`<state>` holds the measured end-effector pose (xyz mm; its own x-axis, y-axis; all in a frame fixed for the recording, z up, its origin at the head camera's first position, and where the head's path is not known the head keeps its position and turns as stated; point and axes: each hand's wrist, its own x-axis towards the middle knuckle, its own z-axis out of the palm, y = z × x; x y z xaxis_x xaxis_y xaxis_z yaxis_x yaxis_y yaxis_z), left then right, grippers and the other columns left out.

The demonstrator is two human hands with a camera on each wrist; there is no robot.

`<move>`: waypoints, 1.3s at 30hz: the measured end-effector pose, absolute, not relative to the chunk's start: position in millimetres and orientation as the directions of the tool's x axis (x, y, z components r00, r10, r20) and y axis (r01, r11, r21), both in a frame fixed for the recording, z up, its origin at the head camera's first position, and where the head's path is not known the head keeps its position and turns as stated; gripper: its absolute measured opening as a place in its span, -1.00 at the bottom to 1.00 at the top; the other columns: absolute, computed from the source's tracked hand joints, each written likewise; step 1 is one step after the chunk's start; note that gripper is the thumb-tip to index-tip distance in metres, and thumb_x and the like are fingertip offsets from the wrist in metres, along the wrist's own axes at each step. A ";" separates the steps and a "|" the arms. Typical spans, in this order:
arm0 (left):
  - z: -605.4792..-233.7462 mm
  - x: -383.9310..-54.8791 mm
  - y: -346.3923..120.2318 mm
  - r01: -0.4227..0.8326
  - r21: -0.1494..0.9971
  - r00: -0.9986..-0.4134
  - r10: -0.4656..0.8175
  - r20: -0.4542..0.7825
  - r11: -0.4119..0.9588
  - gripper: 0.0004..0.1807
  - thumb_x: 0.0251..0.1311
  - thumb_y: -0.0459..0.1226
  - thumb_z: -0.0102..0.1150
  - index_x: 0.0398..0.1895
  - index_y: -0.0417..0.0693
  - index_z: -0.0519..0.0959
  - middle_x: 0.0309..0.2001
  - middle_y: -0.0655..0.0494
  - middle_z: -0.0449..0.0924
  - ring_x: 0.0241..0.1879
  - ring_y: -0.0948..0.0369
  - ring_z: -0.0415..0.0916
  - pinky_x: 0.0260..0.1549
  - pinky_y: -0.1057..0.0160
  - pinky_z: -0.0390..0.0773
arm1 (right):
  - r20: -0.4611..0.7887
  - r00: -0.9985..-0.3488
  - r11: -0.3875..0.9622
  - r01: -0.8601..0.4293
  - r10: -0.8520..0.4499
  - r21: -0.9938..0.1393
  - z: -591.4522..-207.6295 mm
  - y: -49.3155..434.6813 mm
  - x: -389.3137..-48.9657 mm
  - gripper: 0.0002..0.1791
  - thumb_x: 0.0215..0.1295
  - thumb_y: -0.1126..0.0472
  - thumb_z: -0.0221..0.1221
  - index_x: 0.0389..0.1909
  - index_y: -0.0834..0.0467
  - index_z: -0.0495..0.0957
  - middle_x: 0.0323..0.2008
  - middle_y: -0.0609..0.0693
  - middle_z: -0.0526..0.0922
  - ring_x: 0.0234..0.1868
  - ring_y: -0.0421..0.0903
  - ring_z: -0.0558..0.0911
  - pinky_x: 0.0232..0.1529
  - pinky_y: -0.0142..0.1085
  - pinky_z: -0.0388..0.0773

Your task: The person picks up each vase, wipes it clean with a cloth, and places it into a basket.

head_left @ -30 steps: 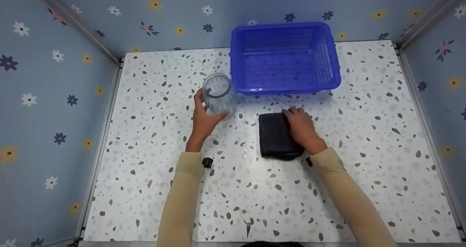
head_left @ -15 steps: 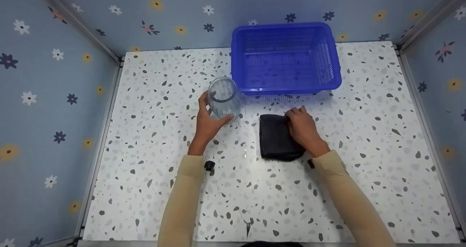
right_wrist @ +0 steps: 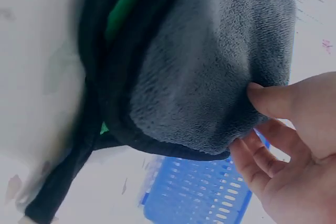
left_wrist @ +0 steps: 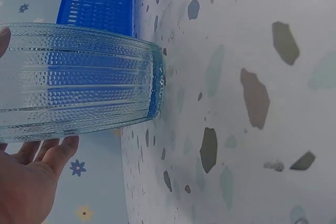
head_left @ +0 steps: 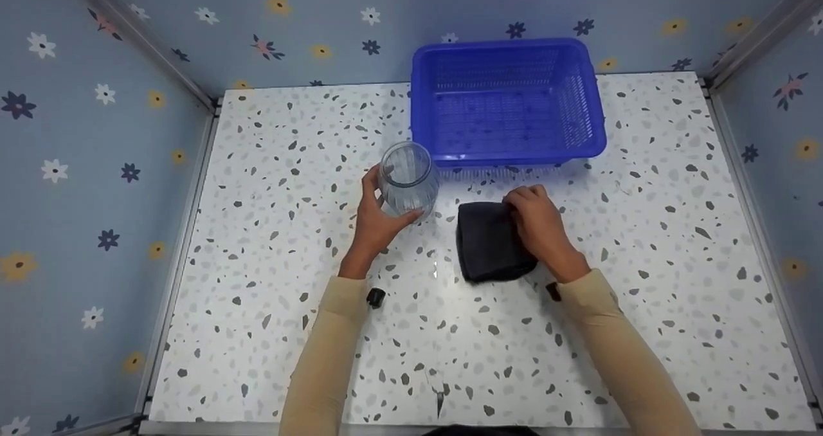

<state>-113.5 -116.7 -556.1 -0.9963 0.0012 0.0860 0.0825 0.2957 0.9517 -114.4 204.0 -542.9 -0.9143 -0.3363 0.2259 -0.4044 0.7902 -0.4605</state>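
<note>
My left hand (head_left: 379, 224) grips a clear ribbed glass jar (head_left: 411, 197), thumb on its near side and fingers around the left. In the left wrist view, the jar (left_wrist: 89, 82) has dotted bands, and its base is close to the tabletop; I cannot tell whether they touch. To the right, a folded dark cloth (head_left: 490, 243) is pinched at its right side by my right hand (head_left: 541, 224). Up close in the right wrist view, this cloth (right_wrist: 210, 61) has grey fleecy pile, a black border and a bit of green between its folds.
A blue perforated plastic basket (head_left: 508, 159) stands at the back of the speckled white table (head_left: 276, 346), just behind jar and cloth. Flower-patterned panels (head_left: 161, 24) enclose the back and both sides.
The left hand has carried the jar to the right and slightly nearer to me, towards the cloth. The right hand keeps its hold on the cloth, which has shifted very little.
</note>
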 end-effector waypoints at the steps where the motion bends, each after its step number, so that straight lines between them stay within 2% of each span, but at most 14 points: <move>1: -556.4 -112.8 -115.7 0.085 0.950 -0.996 0.006 0.087 0.299 0.24 0.02 -0.14 0.69 0.66 -0.06 0.01 0.58 -0.17 0.17 0.57 -0.03 0.16 0.52 -0.01 0.31 | 0.240 -0.911 0.783 -0.410 -0.334 -0.467 -541.2 203.6 -114.0 -0.78 0.43 0.57 0.15 -0.09 0.28 0.68 -0.02 0.22 0.70 0.04 0.28 0.54 0.06 0.12 0.60; 13: -559.3 -108.5 -106.7 0.110 0.954 -0.994 0.040 0.103 0.279 0.24 -0.02 -0.15 0.72 0.64 -0.03 0.05 0.57 -0.12 0.21 0.53 0.00 0.22 0.49 0.00 0.35 | 0.486 -0.821 0.666 -0.545 -0.300 -0.510 -525.1 195.7 -112.1 -0.81 0.49 0.52 0.15 -0.10 0.28 0.70 0.06 0.21 0.71 0.09 0.26 0.56 0.13 0.08 0.59; 20: -559.8 -107.9 -99.0 0.134 0.949 -0.991 0.058 0.122 0.287 0.26 -0.02 -0.17 0.72 0.65 -0.08 0.03 0.56 -0.16 0.21 0.50 -0.02 0.24 0.47 -0.04 0.38 | 0.534 -0.800 0.628 -0.569 -0.274 -0.531 -518.2 191.2 -112.2 -0.76 0.52 0.54 0.09 -0.06 0.27 0.70 0.14 0.21 0.68 0.15 0.26 0.54 0.23 0.08 0.54; 28: -559.8 -106.1 -87.7 0.146 0.949 -0.988 0.090 0.126 0.278 0.22 -0.03 -0.12 0.73 0.63 -0.01 0.09 0.52 -0.05 0.28 0.48 0.05 0.26 0.46 0.00 0.40 | 0.552 -0.799 0.617 -0.564 -0.239 -0.549 -510.8 178.3 -112.9 -0.74 0.55 0.54 0.04 -0.06 0.26 0.68 0.24 0.20 0.63 0.22 0.24 0.50 0.32 0.03 0.48; 39: -558.9 -102.9 -76.5 0.171 0.939 -0.983 0.116 0.141 0.300 0.20 -0.01 -0.13 0.70 0.62 -0.07 0.09 0.51 -0.07 0.30 0.48 0.04 0.28 0.46 -0.03 0.40 | 0.587 -0.791 0.570 -0.567 -0.174 -0.595 -502.5 159.3 -113.6 -0.76 0.49 0.57 0.11 -0.09 0.25 0.68 0.25 0.20 0.62 0.24 0.25 0.50 0.34 0.06 0.45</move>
